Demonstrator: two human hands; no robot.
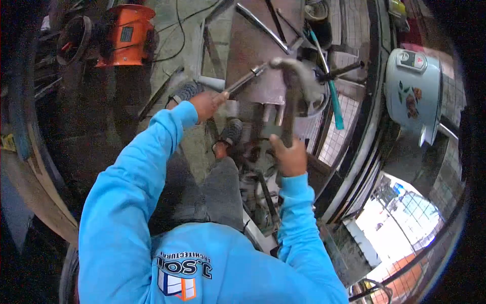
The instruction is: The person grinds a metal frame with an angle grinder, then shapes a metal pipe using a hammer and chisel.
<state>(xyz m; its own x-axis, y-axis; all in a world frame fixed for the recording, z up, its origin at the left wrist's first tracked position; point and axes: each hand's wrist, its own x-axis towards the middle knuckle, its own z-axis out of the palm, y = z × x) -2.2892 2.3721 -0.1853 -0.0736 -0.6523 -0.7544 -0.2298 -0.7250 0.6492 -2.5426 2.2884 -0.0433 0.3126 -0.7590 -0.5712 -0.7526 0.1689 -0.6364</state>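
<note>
My left hand (206,105) is closed around a slim metal rod (242,84) that slants up to the right and ends in a shiny, thicker tip. In my right hand (291,156) is the brown handle of a hammer (290,114), with the thumb laid along it. The hammer's curved grey head is smeared by motion and overlaps the area just right of the rod's tip. Beneath both tools lies a brownish flat board (253,50), with a long metal tube (263,28) across its far part.
An orange blower (126,35) stands on the floor at the far left, with a black cable beside it. A teal bar (329,86) lies right of the board. At right is a white appliance with a flower print (415,88). My shoes (232,133) are close below the board.
</note>
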